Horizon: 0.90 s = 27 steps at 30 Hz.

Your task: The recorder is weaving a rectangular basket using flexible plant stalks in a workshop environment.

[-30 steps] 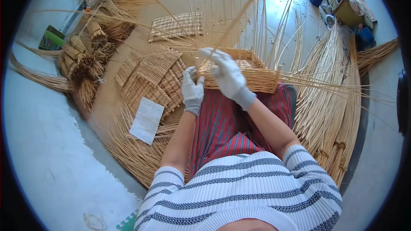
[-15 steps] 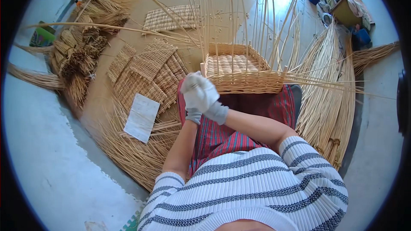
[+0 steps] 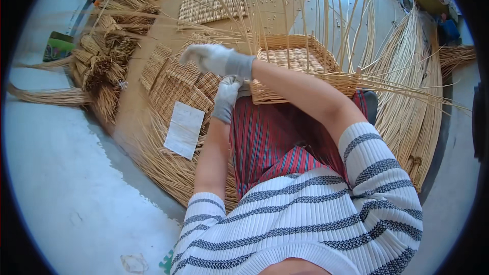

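A half-woven wicker basket rests across my knees, tall pale stakes rising from its sides and loose strands sticking out at the right. At its left corner is my left hand, in a white and grey glove, its fingers closed; whatever lies inside them is hidden. Above and a little left of it hovers my right hand, gloved alike. Its fingers stretch leftward, bent at the tips, and no held thing shows. The basket's floor is a thicker, paler weave.
Woven mats lie to the left under a white sheet, another mat farther off. Straw bundles line the left wall. Long pale strands are heaped at right, close to a wall.
My hands were together left of the basket; now they are apart, the right one moved up and leftward. The view has shifted, and long stems at the left are blurred.
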{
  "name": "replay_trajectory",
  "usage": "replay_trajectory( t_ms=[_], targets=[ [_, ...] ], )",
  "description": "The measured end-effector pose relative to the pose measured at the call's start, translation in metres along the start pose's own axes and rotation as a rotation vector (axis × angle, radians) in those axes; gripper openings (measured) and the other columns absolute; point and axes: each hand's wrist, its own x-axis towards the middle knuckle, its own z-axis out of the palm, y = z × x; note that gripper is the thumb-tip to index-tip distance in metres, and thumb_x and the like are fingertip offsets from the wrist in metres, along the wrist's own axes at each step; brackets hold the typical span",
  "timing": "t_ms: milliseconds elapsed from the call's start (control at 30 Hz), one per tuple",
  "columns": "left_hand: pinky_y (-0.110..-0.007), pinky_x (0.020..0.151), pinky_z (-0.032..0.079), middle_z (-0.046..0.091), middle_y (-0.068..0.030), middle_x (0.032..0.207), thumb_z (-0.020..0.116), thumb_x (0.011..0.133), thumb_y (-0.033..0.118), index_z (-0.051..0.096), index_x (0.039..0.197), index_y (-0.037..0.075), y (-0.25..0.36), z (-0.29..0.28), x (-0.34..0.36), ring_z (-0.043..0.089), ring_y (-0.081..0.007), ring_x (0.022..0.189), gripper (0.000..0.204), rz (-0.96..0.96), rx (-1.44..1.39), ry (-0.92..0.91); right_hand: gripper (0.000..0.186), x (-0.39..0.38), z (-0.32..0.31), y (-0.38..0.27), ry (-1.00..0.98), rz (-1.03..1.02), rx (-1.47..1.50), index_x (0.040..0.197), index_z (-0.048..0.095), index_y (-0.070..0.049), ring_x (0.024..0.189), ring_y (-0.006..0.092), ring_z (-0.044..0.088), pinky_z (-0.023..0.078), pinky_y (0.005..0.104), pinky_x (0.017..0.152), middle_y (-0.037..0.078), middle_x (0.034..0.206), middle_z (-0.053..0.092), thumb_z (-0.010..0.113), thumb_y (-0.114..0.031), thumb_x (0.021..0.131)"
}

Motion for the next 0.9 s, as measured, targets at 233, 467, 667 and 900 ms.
replay_trajectory(
  t_ms=[233, 467, 667, 900],
  targets=[
    [-0.024, 0.063, 0.056, 0.069, -0.0066, 0.092, 0.068, 0.095, 0.011, 0.062, 0.11, -0.001, 0.009, 0.001, -0.008, 0.065, -0.0097, 0.071, 0.02, 0.288, 0.124, 0.192, 0.021, -0.003, -0.015, 0.005, 0.074, -0.045, -0.125, 0.116, 0.068, -0.017, 0.093, 0.0245, 0.068, 0.053, 0.0359, 0.085, 0.01, 0.104, 0.072, 0.056, -0.022, 0.1],
    [-0.034, 0.079, 0.054, 0.071, -0.0151, 0.113, 0.06, 0.101, 0.028, 0.06, 0.129, -0.002, 0.017, 0.038, -0.029, 0.071, -0.0229, 0.09, 0.041, 0.4, 0.573, 0.455, 0.024, -0.011, -0.054, 0.005, 0.007, 0.057, -0.149, 0.119, 0.069, -0.017, 0.106, 0.0209, 0.066, 0.05, 0.0325, 0.096, 0.006, 0.115, 0.072, 0.054, -0.023, 0.102],
    [-0.035, 0.086, 0.053, 0.071, -0.0194, 0.114, 0.059, 0.1, 0.037, 0.062, 0.13, 0.002, 0.052, 0.068, -0.049, 0.07, -0.0286, 0.1, 0.046, 0.223, 1.12, 0.429, 0.023, -0.061, -0.092, -0.04, -0.067, 0.108, 0.011, 0.119, 0.067, -0.014, 0.065, 0.0109, 0.053, 0.052, 0.0287, 0.067, 0.002, 0.092, 0.068, 0.053, -0.016, 0.102],
    [-0.024, 0.084, 0.049, 0.069, -0.0042, 0.092, 0.054, 0.104, 0.021, 0.058, 0.126, -0.003, 0.033, 0.039, -0.029, 0.06, -0.008, 0.084, 0.033, 0.451, 0.61, 0.181, 0.024, -0.224, -0.074, 0.006, 1.011, 0.415, 0.785, 0.118, 0.064, -0.003, 0.084, 0.0169, 0.071, 0.06, 0.0288, 0.075, 0.005, 0.097, 0.07, 0.063, -0.02, 0.1]
  ],
)
